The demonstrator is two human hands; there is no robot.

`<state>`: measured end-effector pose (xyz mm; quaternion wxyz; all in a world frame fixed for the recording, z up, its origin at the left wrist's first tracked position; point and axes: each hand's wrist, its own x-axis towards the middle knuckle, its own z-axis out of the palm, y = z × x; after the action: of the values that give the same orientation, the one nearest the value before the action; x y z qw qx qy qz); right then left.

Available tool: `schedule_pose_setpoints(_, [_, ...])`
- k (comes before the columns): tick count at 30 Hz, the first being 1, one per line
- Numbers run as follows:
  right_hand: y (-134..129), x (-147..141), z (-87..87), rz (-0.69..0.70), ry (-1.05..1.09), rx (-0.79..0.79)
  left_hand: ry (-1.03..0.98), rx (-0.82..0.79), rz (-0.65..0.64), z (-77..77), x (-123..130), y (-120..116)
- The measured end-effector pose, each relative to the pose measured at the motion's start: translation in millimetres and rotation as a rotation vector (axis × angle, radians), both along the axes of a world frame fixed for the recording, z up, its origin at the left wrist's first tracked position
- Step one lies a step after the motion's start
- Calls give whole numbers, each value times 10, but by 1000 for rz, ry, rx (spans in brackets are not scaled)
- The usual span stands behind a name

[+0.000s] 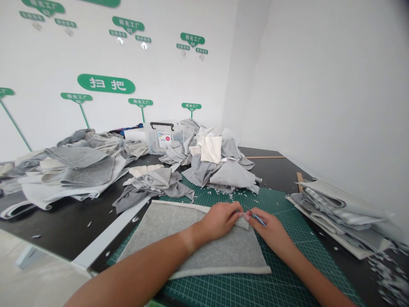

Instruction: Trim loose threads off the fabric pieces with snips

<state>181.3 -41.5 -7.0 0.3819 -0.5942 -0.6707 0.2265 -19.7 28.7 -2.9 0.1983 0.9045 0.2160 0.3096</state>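
Observation:
A flat piece of grey knit fabric (191,243) with a pale ribbed edge lies on a green cutting mat (281,260). My left hand (220,221) pinches the fabric's upper right corner. My right hand (266,230) meets it there, its fingers closed on a small blue-handled seam ripper (258,218). The tool's tip sits at the corner by my left fingers, and the fingers partly hide the exact contact point. Small white fabric scraps are scattered across the mat.
Heaps of grey and cream fabric pieces (217,162) rise beyond the mat, beside a clear plastic box (162,138). More fabric (79,168) covers the black table's left side. A stack of folded fabric (341,213) and shredded scraps (388,277) lie right, near a white wall.

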Motion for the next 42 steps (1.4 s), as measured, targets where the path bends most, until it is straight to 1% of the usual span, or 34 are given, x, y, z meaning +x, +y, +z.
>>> schedule_pose_setpoints(9, [8, 21, -26, -5, -7, -2, 0, -33, -1, -46, -1, 19])
schedule_pose_setpoints(15, [17, 26, -44, -17, 1, -4, -22, -65, 9, -22, 2, 5])
schedule_pose_setpoints(18, [21, 26, -42, -23, 6, -6, -64, -109, 25, -22, 10, -6])
schedule_pose_setpoints(22, [20, 42, -35, -41, 1, -10, -130, -207, 62, -54, 27, 9])
schedule_pose_setpoints(25, [12, 48, -27, -30, 18, -17, -179, -246, 72, -71, 32, 30])
schedule_pose_setpoints(30, [20, 32, -31, 20, 81, -12, -191, -269, 65, -73, 28, 33])
schedule_pose_setpoints(37, [31, 29, -45, 1, 32, -13, -176, -316, 20, -112, 39, 43])
schedule_pose_setpoints(42, [28, 36, -53, -8, 41, -11, -232, -360, 3, -134, 55, 82])
